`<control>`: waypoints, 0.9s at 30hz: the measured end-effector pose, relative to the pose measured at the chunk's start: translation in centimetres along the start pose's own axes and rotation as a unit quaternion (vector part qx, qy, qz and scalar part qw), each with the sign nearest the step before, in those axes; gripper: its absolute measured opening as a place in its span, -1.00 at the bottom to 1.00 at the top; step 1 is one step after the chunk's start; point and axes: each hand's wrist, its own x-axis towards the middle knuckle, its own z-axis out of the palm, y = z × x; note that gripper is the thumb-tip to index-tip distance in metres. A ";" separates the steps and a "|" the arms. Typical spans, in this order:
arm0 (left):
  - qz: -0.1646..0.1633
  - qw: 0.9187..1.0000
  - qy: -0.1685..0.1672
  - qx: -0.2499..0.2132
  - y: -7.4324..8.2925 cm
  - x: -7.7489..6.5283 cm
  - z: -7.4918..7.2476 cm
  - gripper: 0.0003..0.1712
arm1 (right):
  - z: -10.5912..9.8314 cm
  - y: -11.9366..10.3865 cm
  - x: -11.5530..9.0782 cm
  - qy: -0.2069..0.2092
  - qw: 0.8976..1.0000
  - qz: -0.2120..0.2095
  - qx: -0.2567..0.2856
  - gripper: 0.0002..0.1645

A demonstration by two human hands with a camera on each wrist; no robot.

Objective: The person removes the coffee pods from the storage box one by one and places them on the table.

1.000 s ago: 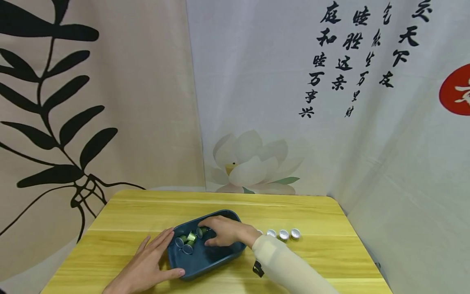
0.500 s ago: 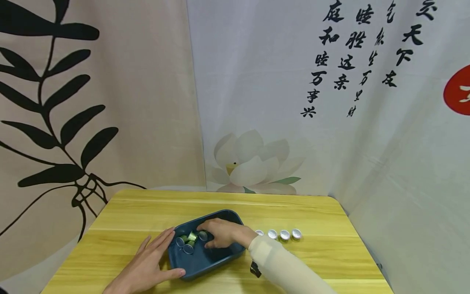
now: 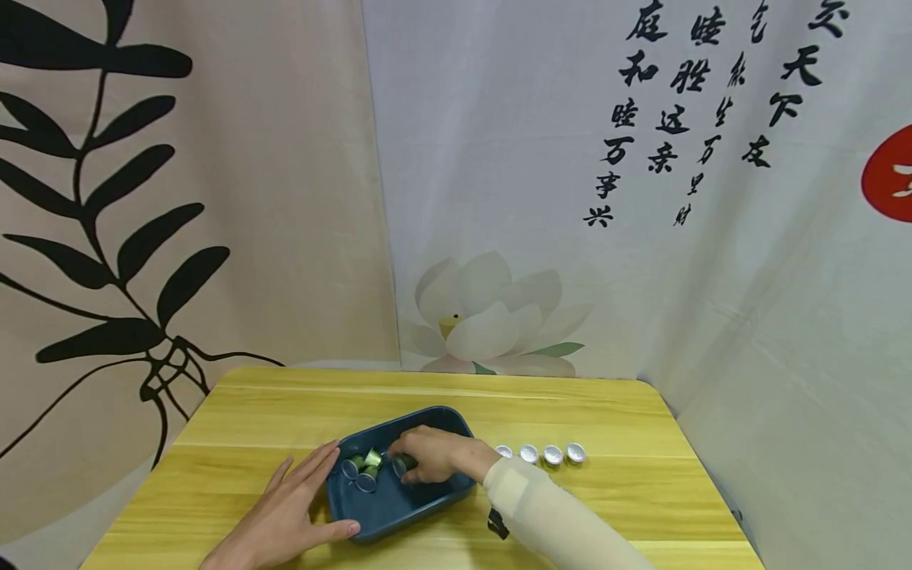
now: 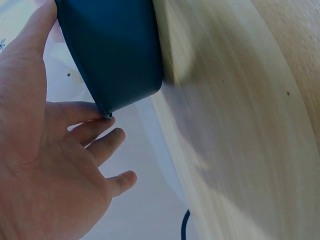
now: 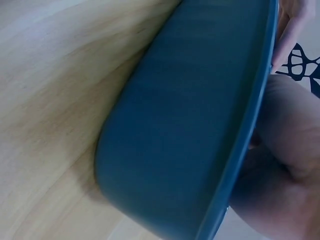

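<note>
A dark blue tray (image 3: 388, 511) stands at an angle on the table. My left hand (image 3: 285, 511) spans its left end, fingers fairly straight at the rim and thumb on the near side. In the left wrist view, fingertips touch the rim of the tray (image 4: 115, 55). My right hand (image 3: 438, 455) reaches into the tray and pinches a green coffee capsule (image 3: 400, 467) between finger and thumb, its lid facing left. Several other green capsules (image 3: 366, 480) lie close together on the tray's left side. The tray wall hides my right fingertips in the right wrist view.
To the right of the tray, several capsules (image 3: 552, 455) stand in a row on the wooden table (image 3: 606, 507), silver lids up. My right forearm crosses in front of that row. A printed cloth (image 3: 513, 158) hangs behind the table.
My right fingers have closed around the capsule, which has shifted slightly right and toward me and turned its lid left. My left hand and the tray have stayed in place.
</note>
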 end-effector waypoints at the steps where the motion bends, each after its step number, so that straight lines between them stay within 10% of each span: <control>1: 0.000 1.000 0.000 0.000 0.0 0.0 0.0 0.53 | 0.0 0.0 0.0 0.000 1.000 -0.002 -0.003 -0.41; 27: -0.002 1.000 -0.004 -0.002 0.0 0.0 -0.1 0.52 | -0.4 0.5 -1.2 0.018 0.998 -0.026 0.048 -0.53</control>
